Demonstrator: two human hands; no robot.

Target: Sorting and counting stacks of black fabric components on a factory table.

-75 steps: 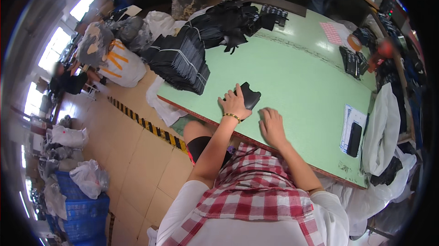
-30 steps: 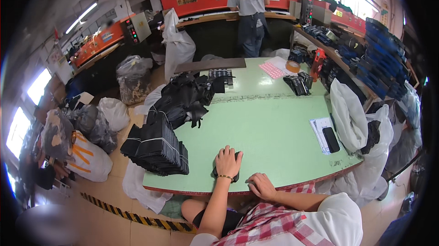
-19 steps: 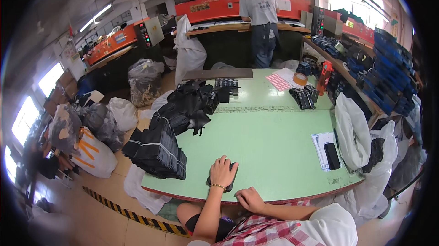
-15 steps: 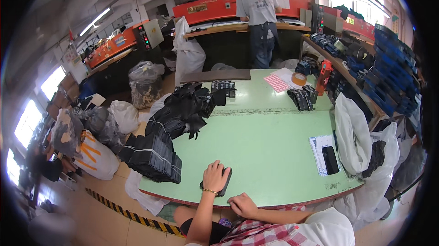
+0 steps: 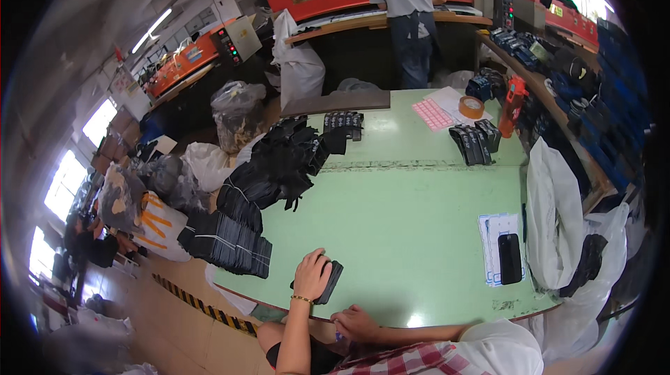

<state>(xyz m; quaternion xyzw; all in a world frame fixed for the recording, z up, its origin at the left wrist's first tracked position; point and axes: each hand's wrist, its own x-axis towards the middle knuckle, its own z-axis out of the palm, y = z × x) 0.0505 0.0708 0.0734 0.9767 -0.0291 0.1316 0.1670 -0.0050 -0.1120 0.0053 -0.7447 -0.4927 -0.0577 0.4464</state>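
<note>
My left hand (image 5: 312, 274) rests flat on a small stack of black flat pieces (image 5: 328, 283) near the front edge of the pale green table (image 5: 405, 214). My right hand (image 5: 356, 323) lies at the table's front edge, fingers curled, close to my body; I cannot tell if it holds anything. A large pile of bundled black pieces (image 5: 230, 239) sits at the table's left edge, with a heap of loose black pieces (image 5: 286, 159) behind it.
A black phone (image 5: 509, 258) lies on papers at the right. More black bundles (image 5: 476, 143), pink sheets (image 5: 433, 114) and a tape roll (image 5: 472, 106) sit at the far side. A person (image 5: 405, 12) stands at the back bench. Bags crowd the floor at left.
The view has tilted up from the table to the room. My left hand stays on the black stack; my right hand has drawn back to the table's front edge.
</note>
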